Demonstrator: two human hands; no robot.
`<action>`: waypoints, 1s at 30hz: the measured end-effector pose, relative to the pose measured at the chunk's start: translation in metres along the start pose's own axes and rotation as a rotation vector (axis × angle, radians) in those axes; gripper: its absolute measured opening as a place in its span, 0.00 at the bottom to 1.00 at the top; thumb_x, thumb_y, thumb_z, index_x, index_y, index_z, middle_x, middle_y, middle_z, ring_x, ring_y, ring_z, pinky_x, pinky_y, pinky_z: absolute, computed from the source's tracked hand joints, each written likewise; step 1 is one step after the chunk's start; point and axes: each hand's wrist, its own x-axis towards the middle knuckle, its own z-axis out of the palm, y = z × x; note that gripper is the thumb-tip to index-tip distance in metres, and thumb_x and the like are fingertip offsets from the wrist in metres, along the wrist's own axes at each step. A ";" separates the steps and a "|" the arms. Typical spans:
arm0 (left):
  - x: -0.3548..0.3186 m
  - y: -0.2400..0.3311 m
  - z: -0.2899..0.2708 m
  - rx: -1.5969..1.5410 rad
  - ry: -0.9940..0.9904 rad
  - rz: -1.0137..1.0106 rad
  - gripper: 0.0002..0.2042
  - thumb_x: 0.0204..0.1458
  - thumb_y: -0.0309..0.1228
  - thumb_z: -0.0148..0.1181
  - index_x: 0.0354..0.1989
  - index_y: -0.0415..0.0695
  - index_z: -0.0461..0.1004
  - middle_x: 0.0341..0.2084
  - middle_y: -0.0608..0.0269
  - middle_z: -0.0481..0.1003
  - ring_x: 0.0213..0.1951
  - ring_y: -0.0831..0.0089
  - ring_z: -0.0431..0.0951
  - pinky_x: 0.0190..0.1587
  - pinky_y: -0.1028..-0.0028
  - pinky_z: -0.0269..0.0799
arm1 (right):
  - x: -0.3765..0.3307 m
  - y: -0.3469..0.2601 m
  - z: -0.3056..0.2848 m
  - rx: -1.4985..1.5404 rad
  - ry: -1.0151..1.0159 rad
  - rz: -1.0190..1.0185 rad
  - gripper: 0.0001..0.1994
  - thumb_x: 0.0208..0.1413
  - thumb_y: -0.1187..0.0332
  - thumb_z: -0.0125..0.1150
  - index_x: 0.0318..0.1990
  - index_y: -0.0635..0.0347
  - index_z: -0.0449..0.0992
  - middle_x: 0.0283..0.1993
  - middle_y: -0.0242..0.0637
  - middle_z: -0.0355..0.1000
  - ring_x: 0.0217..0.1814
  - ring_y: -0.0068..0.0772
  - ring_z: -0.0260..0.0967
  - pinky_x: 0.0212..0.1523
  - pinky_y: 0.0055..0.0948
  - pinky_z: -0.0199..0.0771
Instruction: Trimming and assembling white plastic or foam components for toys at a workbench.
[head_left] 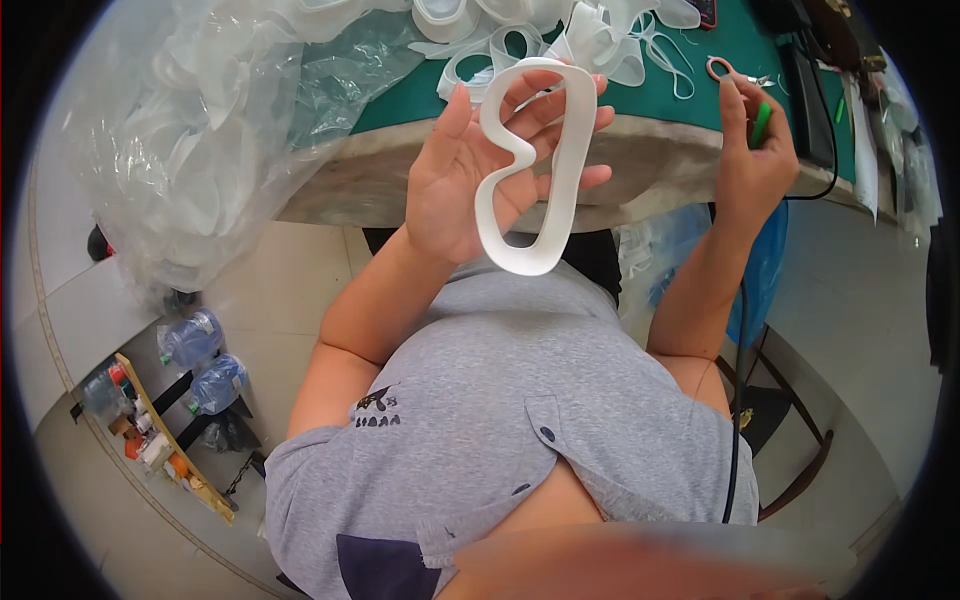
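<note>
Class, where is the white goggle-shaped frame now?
In the head view's upper centre, the white frame is in the left hand, by the green table.

Lighting bright, diffuse. Glare noted on clear plastic bag (pixel 200 150). Blurred shape (pixel 650 560) at lower edge, out of focus. Floor (pixel 305 290) joints bow toward blackened rim.

1 green table (pixel 745 40). At its near edge: 1 left hand (pixel 445 185), 1 right hand (pixel 758 165), 1 white frame (pixel 575 150), 1 green object (pixel 761 122). Left of table: 1 clear bag (pixel 190 150), 2 blue jugs (pixel 218 385). On table: white parts (pixel 445 18) overlap, can't count.
</note>
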 end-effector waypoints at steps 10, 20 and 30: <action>-0.011 -0.043 -0.007 0.346 0.154 -0.228 0.30 0.63 0.52 0.38 0.65 0.41 0.55 0.61 0.57 0.61 0.62 0.68 0.61 0.65 0.67 0.55 | -0.069 0.007 -0.006 0.198 -0.521 0.032 0.07 0.53 0.77 0.63 0.39 0.65 0.75 0.27 0.24 0.68 0.28 0.10 0.60 0.28 0.10 0.57; -0.032 -0.021 -0.044 0.715 0.326 -0.063 0.07 0.53 0.25 0.62 0.38 0.38 0.74 0.30 0.62 0.76 0.32 0.79 0.75 0.34 0.80 0.70 | -0.112 0.154 -0.099 -0.275 -0.751 0.113 0.10 0.52 0.80 0.52 0.43 0.63 0.71 0.26 0.40 0.70 0.26 0.27 0.67 0.29 0.27 0.66; -0.039 -0.022 -0.029 0.960 0.340 0.025 0.08 0.54 0.24 0.60 0.41 0.37 0.72 0.31 0.64 0.77 0.30 0.84 0.73 0.31 0.84 0.66 | -0.196 0.264 -0.167 -0.852 -0.430 0.211 0.17 0.55 0.64 0.58 0.49 0.61 0.69 0.29 0.50 0.74 0.34 0.57 0.73 0.32 0.48 0.70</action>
